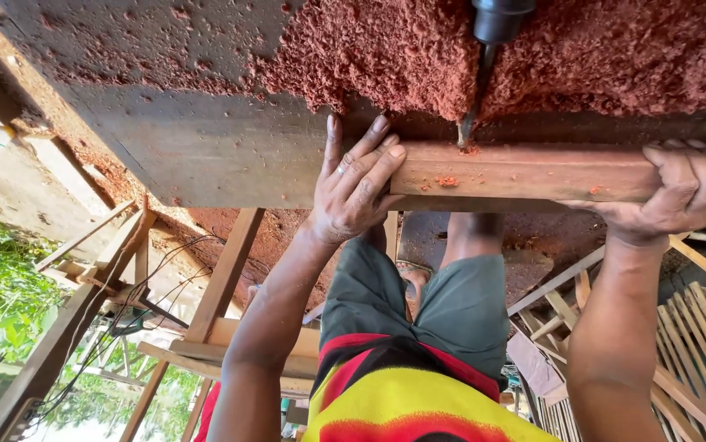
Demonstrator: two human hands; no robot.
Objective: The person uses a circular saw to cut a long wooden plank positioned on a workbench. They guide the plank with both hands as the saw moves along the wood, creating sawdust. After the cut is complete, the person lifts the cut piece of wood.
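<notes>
A long reddish wooden strip (pixel 525 172) lies along the edge of a grey machine table (pixel 205 139). My left hand (pixel 353 188) grips the strip's left end, with the fingers spread over its top and a ring on one finger. My right hand (pixel 693 192) is closed around the strip at the far right. Between the hands, a dark chuck (pixel 500 18) carries a thin drill bit (pixel 477 90). The tip of the bit touches the strip's top edge, where a little red dust lies.
A thick heap of red sawdust (pixel 418 57) covers the table behind the strip. Below are my green shorts, a yellow and red shirt and a sandalled foot. Wooden frames and cables (pixel 148 303) stand at the left, and stacked slats (pixel 705 336) at the right.
</notes>
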